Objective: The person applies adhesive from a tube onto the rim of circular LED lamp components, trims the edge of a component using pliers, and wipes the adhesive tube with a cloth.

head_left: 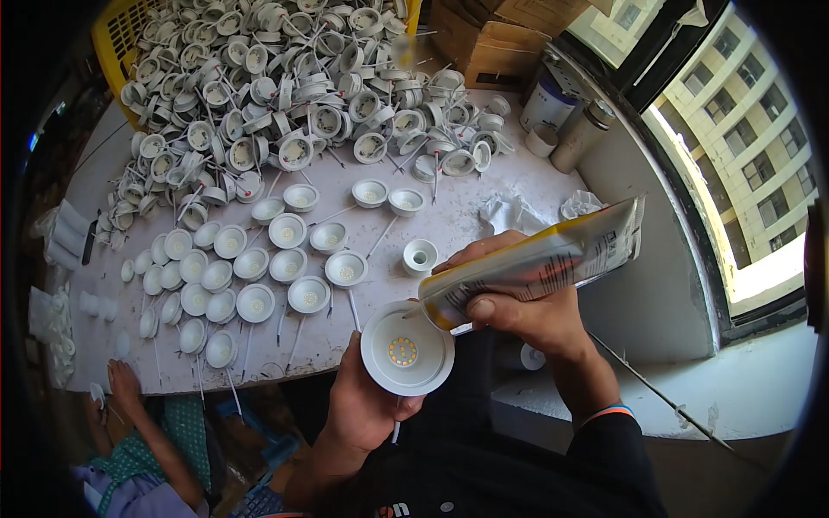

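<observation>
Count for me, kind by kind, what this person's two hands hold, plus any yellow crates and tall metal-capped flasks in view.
White lamp in the left hand: 1
Printed pouch in the right hand: 1
Yellow crate: 1
Metal-capped flask: 1
Total: 4

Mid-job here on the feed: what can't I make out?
All in the head view:
Held lamp: its back is hidden by its front and the left hand.
Pouch: fine print too small to read; contents hidden by its walls.
Yellow crate: cut off by the top edge; floor hidden by piled lamps.
</observation>
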`<act>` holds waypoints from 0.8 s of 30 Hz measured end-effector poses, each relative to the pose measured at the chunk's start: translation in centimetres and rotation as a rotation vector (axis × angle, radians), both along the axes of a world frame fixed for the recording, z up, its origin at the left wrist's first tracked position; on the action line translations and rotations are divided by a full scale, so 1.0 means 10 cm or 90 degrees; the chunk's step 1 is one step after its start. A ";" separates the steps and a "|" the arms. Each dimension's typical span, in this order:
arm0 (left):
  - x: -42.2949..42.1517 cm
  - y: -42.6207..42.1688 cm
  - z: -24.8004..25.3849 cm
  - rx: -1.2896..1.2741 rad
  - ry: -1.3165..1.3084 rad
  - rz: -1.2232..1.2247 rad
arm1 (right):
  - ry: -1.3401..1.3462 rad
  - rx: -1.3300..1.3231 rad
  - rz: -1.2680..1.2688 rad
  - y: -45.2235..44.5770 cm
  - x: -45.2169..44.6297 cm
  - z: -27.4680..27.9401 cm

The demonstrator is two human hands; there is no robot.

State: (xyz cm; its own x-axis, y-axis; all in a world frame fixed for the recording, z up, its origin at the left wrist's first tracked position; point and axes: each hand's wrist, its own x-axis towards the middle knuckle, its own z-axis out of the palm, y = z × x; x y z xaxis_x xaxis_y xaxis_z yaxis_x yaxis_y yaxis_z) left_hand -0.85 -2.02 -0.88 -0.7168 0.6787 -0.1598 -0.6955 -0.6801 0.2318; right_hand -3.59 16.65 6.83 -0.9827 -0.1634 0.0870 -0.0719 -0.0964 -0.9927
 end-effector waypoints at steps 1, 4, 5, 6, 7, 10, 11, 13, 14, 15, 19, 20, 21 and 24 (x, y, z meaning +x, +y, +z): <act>0.01 -0.01 0.01 0.003 0.000 0.001 | 0.046 0.058 -0.005 -0.01 0.01 0.04; 0.05 -0.03 0.02 -0.024 -0.008 -0.013 | 0.019 0.086 0.007 -0.04 0.05 0.22; 0.06 -0.04 0.03 -0.013 -0.018 -0.017 | 0.002 0.093 0.011 -0.05 0.06 0.24; 0.08 -0.04 0.04 -0.003 -0.028 -0.020 | 0.001 0.095 0.012 -0.05 0.06 0.25; 0.09 -0.05 0.05 -0.001 -0.029 -0.019 | 0.009 0.120 0.016 -0.06 0.05 0.26; 0.10 -0.05 0.09 0.033 -0.013 -0.042 | 0.017 0.160 0.027 -0.09 0.06 0.28; 0.10 -0.05 0.09 0.044 -0.013 -0.041 | 0.016 0.174 0.031 -0.10 0.06 0.28; 0.10 -0.04 0.09 0.056 -0.011 -0.040 | 0.042 0.178 0.041 -0.10 0.06 0.28; 0.11 -0.04 0.09 0.067 -0.012 -0.040 | 0.068 0.181 0.050 -0.11 0.05 0.28; 0.11 -0.04 0.09 0.078 -0.014 -0.039 | 0.069 0.181 0.050 -0.12 0.05 0.29; 0.12 -0.04 0.13 0.089 -0.026 -0.038 | 0.083 0.183 0.061 -0.13 0.04 0.28; 0.12 -0.04 0.14 0.077 -0.030 -0.037 | 0.099 0.200 0.059 -0.13 0.04 0.28; 0.12 -0.04 0.15 0.065 -0.033 -0.037 | 0.099 0.200 0.059 -0.13 0.04 0.27; 0.12 -0.04 0.11 0.071 -0.027 -0.044 | 0.094 0.205 0.058 -0.14 0.04 0.27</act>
State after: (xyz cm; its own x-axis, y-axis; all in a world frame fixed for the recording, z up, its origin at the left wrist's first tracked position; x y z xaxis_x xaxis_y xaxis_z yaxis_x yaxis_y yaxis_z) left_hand 0.34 -2.39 0.23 -0.6618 0.7415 -0.1101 -0.7493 -0.6498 0.1275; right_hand -3.20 15.24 9.56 -0.9435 -0.2924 0.1561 -0.2216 0.2065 -0.9530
